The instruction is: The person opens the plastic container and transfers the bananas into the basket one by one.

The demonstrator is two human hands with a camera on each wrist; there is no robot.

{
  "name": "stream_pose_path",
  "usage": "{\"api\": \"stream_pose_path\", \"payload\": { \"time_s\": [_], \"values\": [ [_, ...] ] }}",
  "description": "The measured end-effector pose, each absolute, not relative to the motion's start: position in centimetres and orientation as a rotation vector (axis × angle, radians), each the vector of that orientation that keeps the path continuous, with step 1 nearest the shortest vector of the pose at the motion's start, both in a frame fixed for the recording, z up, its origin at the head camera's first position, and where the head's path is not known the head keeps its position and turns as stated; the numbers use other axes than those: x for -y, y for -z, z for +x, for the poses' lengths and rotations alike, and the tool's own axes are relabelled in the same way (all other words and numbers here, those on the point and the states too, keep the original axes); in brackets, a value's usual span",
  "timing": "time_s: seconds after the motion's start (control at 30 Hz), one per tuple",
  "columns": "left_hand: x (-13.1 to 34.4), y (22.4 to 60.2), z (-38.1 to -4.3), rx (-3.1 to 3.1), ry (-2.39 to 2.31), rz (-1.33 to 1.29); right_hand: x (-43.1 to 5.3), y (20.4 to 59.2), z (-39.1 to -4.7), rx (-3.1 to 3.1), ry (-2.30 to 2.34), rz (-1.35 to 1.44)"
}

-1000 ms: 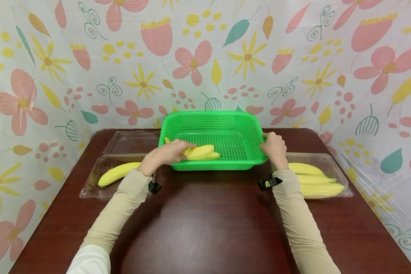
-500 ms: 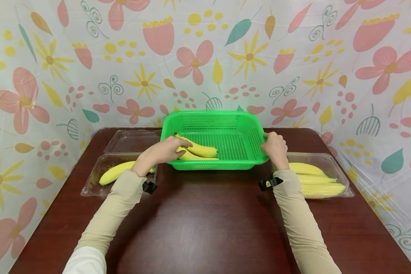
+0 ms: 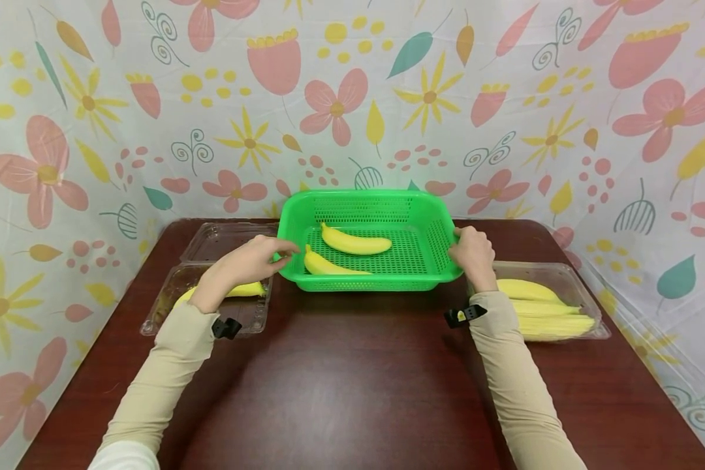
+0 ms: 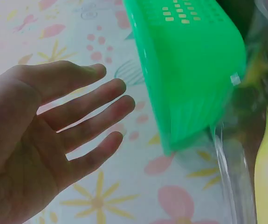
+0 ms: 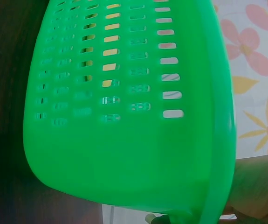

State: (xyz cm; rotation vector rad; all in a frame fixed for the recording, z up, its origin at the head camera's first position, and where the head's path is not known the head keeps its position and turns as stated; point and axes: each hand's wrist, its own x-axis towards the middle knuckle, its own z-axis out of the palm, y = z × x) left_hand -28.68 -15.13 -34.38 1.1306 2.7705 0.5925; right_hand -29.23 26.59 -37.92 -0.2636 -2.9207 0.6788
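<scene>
A green perforated plastic basket [image 3: 364, 284] stands at the back of the table with two yellow bananas inside. One banana [image 3: 357, 243] lies across the middle of its floor; the other banana [image 3: 329, 266] rests along the near wall. My left hand [image 3: 249, 261] hovers by the basket's left end, above the left clear tray [image 3: 252, 324], holding nothing. In the left wrist view its fingers [image 4: 94, 121] are spread and apart from the basket. With my right hand [image 3: 473, 256] I grip the basket's right rim; the right wrist view shows mostly the basket's outer wall [image 5: 101, 158].
Partly under my left forearm, a banana [image 3: 249, 289] lies in the left tray, whose clear lid [image 3: 202, 243] extends behind it. At the right, another clear tray [image 3: 600, 331] holds several bananas [image 3: 552, 326]. A patterned curtain [image 3: 335, 65] hangs behind the brown table [image 3: 352, 391].
My left hand has let go of a banana in the basket and drawn back left, out over the left tray. The two bananas now lie apart. My right hand stays on the rim.
</scene>
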Motion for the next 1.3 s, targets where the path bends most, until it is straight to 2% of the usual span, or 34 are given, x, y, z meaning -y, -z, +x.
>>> {"api": "stream_pose_path", "payload": {
  "time_s": [0.4,0.93,1.3],
  "values": [
    [19.1,34.4,-27.6,-2.663,-0.554,0.920,-26.6,37.7,-29.3,2.920,-0.697,-0.267],
    [21.2,37.7,-27.4,-2.634,-0.361,0.731,-26.9,37.9,-29.4,2.938,-0.680,-0.261],
    [22.0,38.3,-28.4,-2.651,-0.291,0.781,-26.5,37.7,-29.4,2.947,-0.686,-0.270]
  ]
}}
